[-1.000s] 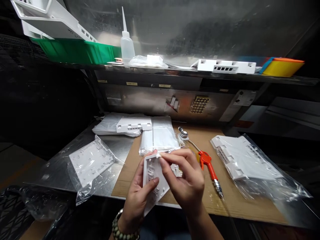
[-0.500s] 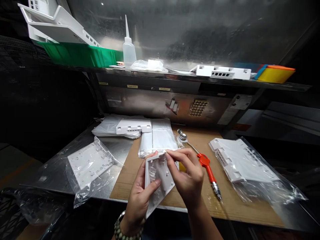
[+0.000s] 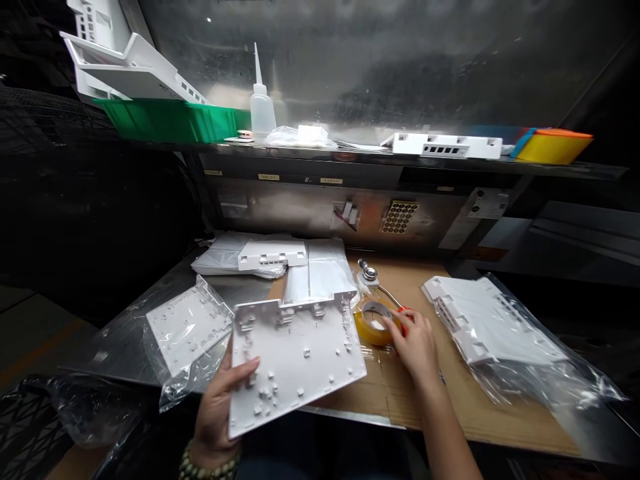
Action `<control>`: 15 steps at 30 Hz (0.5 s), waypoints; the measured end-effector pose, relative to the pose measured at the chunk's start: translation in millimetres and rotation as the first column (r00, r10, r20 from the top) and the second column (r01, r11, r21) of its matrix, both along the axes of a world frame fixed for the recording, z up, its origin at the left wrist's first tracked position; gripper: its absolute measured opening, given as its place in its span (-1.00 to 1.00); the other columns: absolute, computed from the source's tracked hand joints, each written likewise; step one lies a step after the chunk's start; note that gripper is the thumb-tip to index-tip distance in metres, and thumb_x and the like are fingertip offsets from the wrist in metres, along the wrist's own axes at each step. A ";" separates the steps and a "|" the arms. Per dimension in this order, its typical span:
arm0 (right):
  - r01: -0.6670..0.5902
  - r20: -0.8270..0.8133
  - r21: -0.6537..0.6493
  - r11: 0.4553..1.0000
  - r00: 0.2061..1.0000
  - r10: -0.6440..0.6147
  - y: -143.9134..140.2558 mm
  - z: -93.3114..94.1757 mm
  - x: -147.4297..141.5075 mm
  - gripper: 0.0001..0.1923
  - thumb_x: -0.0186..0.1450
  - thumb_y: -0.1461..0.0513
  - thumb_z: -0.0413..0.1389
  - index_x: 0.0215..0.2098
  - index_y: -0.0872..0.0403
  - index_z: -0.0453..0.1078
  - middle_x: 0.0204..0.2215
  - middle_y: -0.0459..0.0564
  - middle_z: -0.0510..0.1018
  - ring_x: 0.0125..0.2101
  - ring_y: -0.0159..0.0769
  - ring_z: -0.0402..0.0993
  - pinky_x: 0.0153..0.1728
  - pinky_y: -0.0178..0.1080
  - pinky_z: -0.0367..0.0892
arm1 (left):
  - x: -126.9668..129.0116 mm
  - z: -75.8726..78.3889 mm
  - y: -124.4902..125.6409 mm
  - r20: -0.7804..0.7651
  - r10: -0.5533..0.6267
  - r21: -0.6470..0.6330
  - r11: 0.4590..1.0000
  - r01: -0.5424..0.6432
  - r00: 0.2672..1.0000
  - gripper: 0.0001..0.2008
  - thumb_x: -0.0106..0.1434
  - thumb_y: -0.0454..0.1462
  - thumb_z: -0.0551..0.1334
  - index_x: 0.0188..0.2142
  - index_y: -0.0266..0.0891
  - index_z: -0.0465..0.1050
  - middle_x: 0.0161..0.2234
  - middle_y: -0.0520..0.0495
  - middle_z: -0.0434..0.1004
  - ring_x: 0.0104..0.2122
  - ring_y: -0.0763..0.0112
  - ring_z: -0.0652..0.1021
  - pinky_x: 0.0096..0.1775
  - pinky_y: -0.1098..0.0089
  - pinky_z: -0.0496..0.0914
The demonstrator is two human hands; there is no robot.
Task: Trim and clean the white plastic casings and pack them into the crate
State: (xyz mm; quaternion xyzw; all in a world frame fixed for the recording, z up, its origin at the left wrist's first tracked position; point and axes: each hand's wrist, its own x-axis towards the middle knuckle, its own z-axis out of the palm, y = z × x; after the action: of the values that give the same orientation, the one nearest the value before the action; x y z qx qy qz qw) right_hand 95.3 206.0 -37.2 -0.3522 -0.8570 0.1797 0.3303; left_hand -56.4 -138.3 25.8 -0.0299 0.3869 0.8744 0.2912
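Observation:
My left hand [image 3: 220, 400] is closed on the left edge of a white plastic housing [image 3: 295, 360], thumb on its face. The housing's inner side, with small posts and clips, is turned up toward me. My right hand [image 3: 415, 343] is at the red air blow gun [image 3: 406, 321], thumb and fingers around its red body, most of which the hand hides. The gun's bent metal nozzle [image 3: 389, 295] points away from me. Just left of the right fingertips lies a roll of yellowish tape [image 3: 367, 331].
Bagged white housings lie at left [image 3: 187, 327] and right [image 3: 495, 320]. Behind are stacked clear bags [image 3: 320, 270] with a white housing [image 3: 273, 255] on top. Above, a shelf [image 3: 350, 152] carries a green bin [image 3: 170, 120], a squeeze bottle [image 3: 263, 112] and a yellow box [image 3: 553, 148].
My right hand has left the housing's edge and moved right to the red blow gun. The left hand has moved left and turned the housing flatter, uncovering the tape roll.

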 end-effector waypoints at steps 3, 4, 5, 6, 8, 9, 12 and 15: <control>0.143 0.051 -0.072 0.987 0.989 -0.140 6.1 -11.4 30.0 -0.39 0.36 -0.06 -0.01 0.10 0.17 0.56 0.01 0.31 0.50 0.05 0.18 0.35 0.13 0.19 0.28 | -31.3 -37.6 -42.2 -0.041 -0.111 0.277 0.954 0.119 0.993 -0.45 0.14 -0.36 0.37 0.14 -0.02 0.56 -0.17 -0.08 0.76 -0.11 -0.10 0.71 0.01 -0.01 0.61; 0.179 0.079 -0.113 0.977 0.982 -0.171 8.6 -15.4 38.5 -0.36 0.33 -0.06 0.01 0.12 0.21 0.54 0.03 0.35 0.49 0.07 0.22 0.36 0.14 0.21 0.27 | -39.3 -46.8 -54.9 -0.058 -0.120 0.376 0.917 0.133 0.991 -0.47 0.17 -0.26 0.36 0.15 0.07 0.53 -0.18 -0.02 0.77 -0.09 -0.04 0.71 -0.02 0.05 0.62; 0.201 0.103 -0.157 0.967 0.977 -0.187 11.7 -19.4 45.4 -0.34 0.28 -0.07 0.04 0.12 0.24 0.53 0.03 0.38 0.50 0.07 0.25 0.38 0.14 0.21 0.28 | -45.2 -53.4 -65.9 -0.037 -0.128 0.423 0.896 0.132 0.991 -0.46 0.24 -0.23 0.30 0.22 0.12 0.45 -0.06 -0.01 0.74 -0.07 0.06 0.71 -0.06 0.16 0.64; 0.209 0.116 -0.198 0.958 0.975 -0.189 15.5 -23.2 50.5 -0.33 0.24 -0.06 0.07 0.09 0.25 0.54 0.01 0.40 0.51 0.04 0.26 0.41 0.11 0.20 0.30 | -48.5 -57.8 -75.1 0.002 -0.137 0.456 0.882 0.121 0.991 -0.42 0.28 -0.22 0.23 0.29 0.14 0.35 0.03 -0.02 0.70 -0.14 0.17 0.73 -0.16 0.26 0.65; 0.206 0.099 -0.263 0.943 0.978 -0.185 24.8 -28.2 57.0 -0.37 0.16 -0.06 0.11 -0.01 0.22 0.58 -0.09 0.38 0.57 -0.06 0.24 0.49 0.03 0.18 0.36 | -47.3 -62.5 -89.8 0.123 -0.141 0.493 0.868 0.063 0.982 -0.33 0.32 -0.32 0.10 0.40 0.08 0.12 0.05 -0.08 0.67 -0.39 0.36 0.70 -0.43 0.45 0.60; 0.202 0.083 -0.299 0.933 0.979 -0.185 29.7 -28.7 59.4 -0.42 0.12 -0.05 0.13 -0.09 0.19 0.59 -0.15 0.34 0.60 -0.12 0.21 0.52 -0.02 0.16 0.39 | -42.8 -64.7 -96.8 0.196 -0.139 0.508 0.861 0.020 0.971 -0.29 0.32 -0.38 0.05 0.43 0.03 0.02 -0.02 -0.09 0.69 -0.52 0.42 0.64 -0.55 0.53 0.53; 0.149 -0.014 -0.423 0.894 0.985 -0.171 36.5 -22.6 68.8 -0.50 0.05 -0.06 0.15 -0.22 0.11 0.57 -0.33 0.22 0.63 -0.28 0.12 0.58 -0.17 0.08 0.47 | -15.7 -79.7 -124.2 0.387 -0.113 0.529 0.840 -0.119 0.915 -0.21 0.32 -0.48 -0.03 0.47 0.03 -0.14 -0.22 -0.02 0.72 -0.65 0.51 0.55 -0.66 0.66 0.39; -0.056 -0.204 -0.529 0.847 0.977 -0.062 16.9 -11.3 84.5 -0.49 0.10 -0.06 0.12 -0.11 0.06 0.53 -0.30 0.20 0.65 -0.25 0.10 0.63 -0.17 0.04 0.52 | 28.3 -114.6 -161.2 0.450 -0.103 0.402 0.910 -0.098 0.887 -0.19 0.36 -0.41 0.05 0.45 0.37 -0.12 -0.18 0.09 0.76 -0.62 0.47 0.60 -0.52 0.56 0.54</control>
State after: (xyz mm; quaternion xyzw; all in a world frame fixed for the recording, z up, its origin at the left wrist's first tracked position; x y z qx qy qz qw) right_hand 179.8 222.9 -48.5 -0.4098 -0.7329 0.4458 0.3101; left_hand -28.1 -299.5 -88.9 -0.1737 0.1127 0.9034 0.3756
